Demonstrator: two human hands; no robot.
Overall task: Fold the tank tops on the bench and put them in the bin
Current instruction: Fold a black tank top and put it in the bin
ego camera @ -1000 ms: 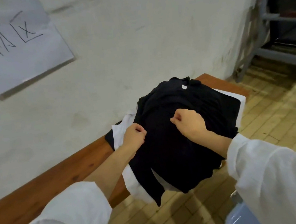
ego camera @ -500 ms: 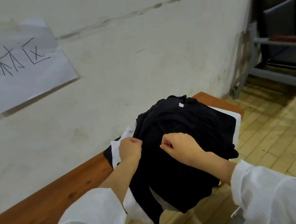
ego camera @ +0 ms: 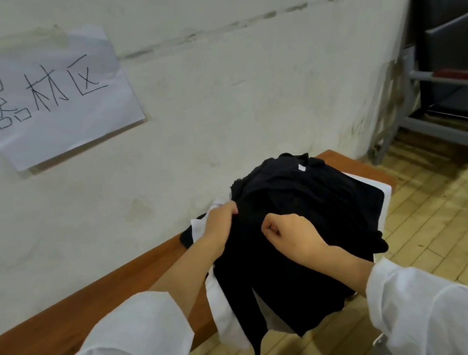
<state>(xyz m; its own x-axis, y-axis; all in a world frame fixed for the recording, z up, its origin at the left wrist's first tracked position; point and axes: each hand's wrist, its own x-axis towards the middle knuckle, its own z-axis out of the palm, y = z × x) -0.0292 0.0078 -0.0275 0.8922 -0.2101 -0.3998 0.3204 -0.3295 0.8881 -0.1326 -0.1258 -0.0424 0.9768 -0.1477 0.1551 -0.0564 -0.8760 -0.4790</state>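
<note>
Black tank top, heaped over white ones at the bench end; left hand and right hand pinch its fabric, likely to lift it for folding.

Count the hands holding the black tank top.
2: the left hand pinches the black tank top at its edge; the right hand pinches near its middle.

A rumpled black tank top lies heaped over white tops at the surface's three-o'clock end. Its hem droops past the six-o'clock edge, and it is perhaps inside out.
</note>
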